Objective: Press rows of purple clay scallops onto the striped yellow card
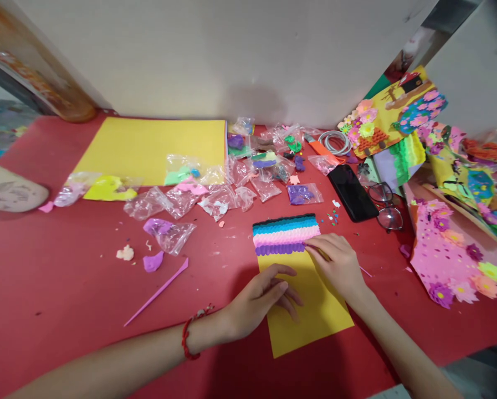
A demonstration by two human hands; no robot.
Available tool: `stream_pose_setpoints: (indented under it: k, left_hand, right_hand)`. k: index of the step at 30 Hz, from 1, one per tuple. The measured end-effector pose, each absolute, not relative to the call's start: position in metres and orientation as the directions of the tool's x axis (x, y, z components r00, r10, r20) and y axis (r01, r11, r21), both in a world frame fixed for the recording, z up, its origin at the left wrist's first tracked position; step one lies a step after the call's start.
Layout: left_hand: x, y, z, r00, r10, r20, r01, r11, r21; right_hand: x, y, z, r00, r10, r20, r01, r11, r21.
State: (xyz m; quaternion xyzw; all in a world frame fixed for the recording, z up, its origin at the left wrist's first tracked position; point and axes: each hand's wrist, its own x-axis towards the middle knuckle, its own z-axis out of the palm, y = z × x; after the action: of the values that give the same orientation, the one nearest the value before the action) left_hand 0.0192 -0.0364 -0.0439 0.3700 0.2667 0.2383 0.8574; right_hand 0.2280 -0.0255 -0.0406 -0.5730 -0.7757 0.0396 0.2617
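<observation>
A yellow card (pixel 314 310) lies on the red table, its upper part covered by scalloped rows of clay (pixel 287 227) in black, teal, blue, pink and purple. At the right end of the lowest row, the purple clay (pixel 279 250), my right hand (pixel 335 263) pinches with thumb and forefinger. Those fingertips touch the clay's edge and partly hide it. My left hand (pixel 267 299) hovers over the card's left side, fingers loosely apart and holding nothing. A red bracelet (pixel 185 338) circles that wrist. A pink modelling tool (pixel 157 292) and a purple clay lump (pixel 153 261) lie to the left.
Plastic bags of coloured clay (pixel 219 202) spread across the middle, before a large yellow sheet (pixel 148 147). On the right are a black phone (pixel 352 191), eyeglasses (pixel 390 218) and a pink flower-decorated card (pixel 443 260). A bottle (pixel 36 66) stands at the back left.
</observation>
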Motion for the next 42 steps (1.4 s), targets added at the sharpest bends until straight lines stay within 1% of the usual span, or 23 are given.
stream_pose_setpoints:
  k: [11, 15, 18, 22, 27, 30, 34, 39, 42]
  left_hand:
    - [0.018, -0.035, -0.042, 0.752, 0.59, -0.293, -0.181, 0.612, 0.77]
    - [0.019, -0.036, -0.043, 0.753, 0.594, -0.284, -0.19, 0.609, 0.77]
    - [0.019, -0.036, -0.044, 0.756, 0.595, -0.274, -0.202, 0.609, 0.767]
    - [0.019, -0.035, -0.043, 0.757, 0.59, -0.282, -0.195, 0.615, 0.764]
    - [0.02, -0.035, -0.043, 0.758, 0.59, -0.279, -0.198, 0.615, 0.763]
    - [0.02, -0.035, -0.044, 0.759, 0.587, -0.283, -0.189, 0.614, 0.767]
    - [0.021, -0.035, -0.042, 0.755, 0.579, -0.308, -0.134, 0.595, 0.792]
    - [0.023, -0.036, -0.038, 0.727, 0.605, -0.325, -0.054, 0.522, 0.852]
    - [0.025, -0.037, -0.038, 0.723, 0.613, -0.319, -0.045, 0.502, 0.864]
  right_hand:
    - [0.226, -0.024, -0.038, -0.247, 0.897, 0.367, 0.886, 0.363, -0.29]
    - [0.228, -0.029, -0.034, -0.241, 0.885, 0.398, 0.888, 0.367, -0.277]
    - [0.23, -0.034, -0.03, -0.273, 0.866, 0.42, 0.869, 0.409, -0.277]
    - [0.234, -0.039, -0.029, -0.38, 0.824, 0.42, 0.854, 0.487, -0.184]
    - [0.236, -0.038, -0.034, -0.43, 0.814, 0.391, 0.86, 0.501, -0.098]
    - [0.236, -0.038, -0.036, -0.456, 0.806, 0.377, 0.855, 0.515, -0.067]
    - [0.235, -0.042, -0.038, -0.458, 0.792, 0.404, 0.849, 0.524, -0.066]
    - [0.235, -0.044, -0.037, -0.465, 0.787, 0.405, 0.842, 0.535, -0.071]
    - [0.236, -0.045, -0.034, -0.454, 0.791, 0.41, 0.837, 0.537, -0.108]
